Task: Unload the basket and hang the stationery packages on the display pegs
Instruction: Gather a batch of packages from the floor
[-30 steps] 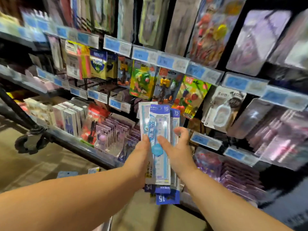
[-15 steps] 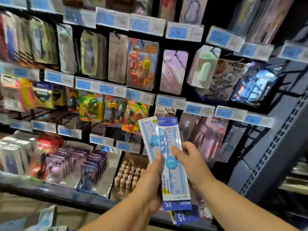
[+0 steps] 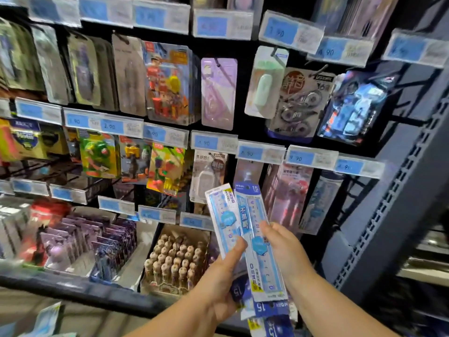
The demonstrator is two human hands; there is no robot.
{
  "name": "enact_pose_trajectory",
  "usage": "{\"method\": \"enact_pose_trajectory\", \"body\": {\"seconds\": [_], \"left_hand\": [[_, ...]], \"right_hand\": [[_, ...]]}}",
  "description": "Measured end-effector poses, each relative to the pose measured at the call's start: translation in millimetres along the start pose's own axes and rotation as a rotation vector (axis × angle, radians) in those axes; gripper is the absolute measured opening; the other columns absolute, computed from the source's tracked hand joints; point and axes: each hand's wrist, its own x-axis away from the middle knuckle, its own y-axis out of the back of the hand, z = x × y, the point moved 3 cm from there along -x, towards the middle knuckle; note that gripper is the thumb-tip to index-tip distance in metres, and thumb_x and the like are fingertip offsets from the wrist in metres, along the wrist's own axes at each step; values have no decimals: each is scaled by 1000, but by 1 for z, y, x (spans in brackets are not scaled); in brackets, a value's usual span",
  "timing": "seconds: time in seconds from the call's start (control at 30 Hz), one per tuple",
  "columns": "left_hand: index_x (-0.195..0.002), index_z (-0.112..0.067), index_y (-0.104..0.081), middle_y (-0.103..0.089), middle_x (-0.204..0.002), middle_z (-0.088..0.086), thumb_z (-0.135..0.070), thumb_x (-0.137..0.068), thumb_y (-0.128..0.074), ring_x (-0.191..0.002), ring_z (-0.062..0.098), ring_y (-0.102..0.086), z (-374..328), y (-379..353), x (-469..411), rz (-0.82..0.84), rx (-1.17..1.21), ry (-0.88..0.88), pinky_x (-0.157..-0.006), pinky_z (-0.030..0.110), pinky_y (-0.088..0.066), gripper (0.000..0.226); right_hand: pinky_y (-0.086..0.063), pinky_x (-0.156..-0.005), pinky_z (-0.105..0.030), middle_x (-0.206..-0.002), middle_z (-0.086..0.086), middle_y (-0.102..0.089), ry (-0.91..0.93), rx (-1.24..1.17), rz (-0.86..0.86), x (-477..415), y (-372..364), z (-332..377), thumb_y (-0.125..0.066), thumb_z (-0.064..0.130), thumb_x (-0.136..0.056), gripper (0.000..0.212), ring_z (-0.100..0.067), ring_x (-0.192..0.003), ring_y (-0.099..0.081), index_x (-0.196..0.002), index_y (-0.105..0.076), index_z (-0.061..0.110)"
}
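Rows of purple packs fill the lower left of the frame, on the bottom shelf. Just right of them a carton holds rows of brown-topped pieces, too blurred to name. Above, blue price tags run in strips across the rack, with toy packs hanging between the strips in the upper middle. At the lower middle is the left hand, fingers curled behind a ruler pack and thumb pressed on its front; this pack leans to the upper left. Touching it on the right, a second ruler pack stands nearly upright, its blue header marked 15 at the top. The right hand pinches that one at its right edge, thumb on the front, fingers hidden behind. More ruler packs show below both hands, headers down; which hand carries them I cannot tell. Both front packs are in front of the lower rows, not on a peg. A tape pack hangs at the upper right, and a grey slotted post slants down the right side.
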Motion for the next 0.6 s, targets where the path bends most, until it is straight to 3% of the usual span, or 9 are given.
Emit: {"method": "enact_pose_trajectory", "body": {"seconds": [0.2, 0.37, 0.4, 0.5, 0.6], "left_hand": [[-129, -14, -62, -67, -120, 22, -39, -81, -65, -112, 40, -64, 11, -7, -17, -44, 32, -16, -95, 58, -50, 54], [-98, -10, -75, -75, -88, 15, -31, -87, -59, -70, 29, -73, 15, -18, -10, -164, -1, -59, -71, 41, -58, 29], [-99, -9, -73, -75, -86, 15, -28, -89, -57, -68, 29, -72, 15, -17, -8, -195, 0, -73, -71, 42, -59, 26], [-108, -8, -68, -74, -98, 20, -26, -89, -60, -80, 34, -71, 16, -17, -2, -240, 25, -98, -88, 53, -55, 28], [-111, -11, -68, -75, -98, 18, -31, -93, -57, -79, 31, -73, 16, -23, 7, -173, 40, -145, -80, 49, -58, 28]], "right_hand": [[-58, -81, -45, -104, -12, -73, 86, -17, 0, -17, 16, -2, -49, 13, -100, 19, -29, -92, -72, -115, -61, 16], [-56, -82, -46, -96, -7, -70, 130, 21, -91, -18, 20, -1, -53, 11, -98, 15, -27, -88, -70, -112, -54, 16], [-55, -82, -46, -96, -7, -69, 126, 23, -103, -18, 20, -1, -53, 13, -98, 11, -25, -87, -70, -109, -53, 17], [-56, -79, -42, -96, -4, -67, 123, 17, -100, -15, 16, 0, -53, 17, -98, 7, -24, -89, -69, -105, -52, 18], [-56, -78, -42, -95, -5, -66, 133, 11, -80, -12, 13, 2, -52, 17, -99, 5, -25, -88, -68, -104, -52, 16]]}}
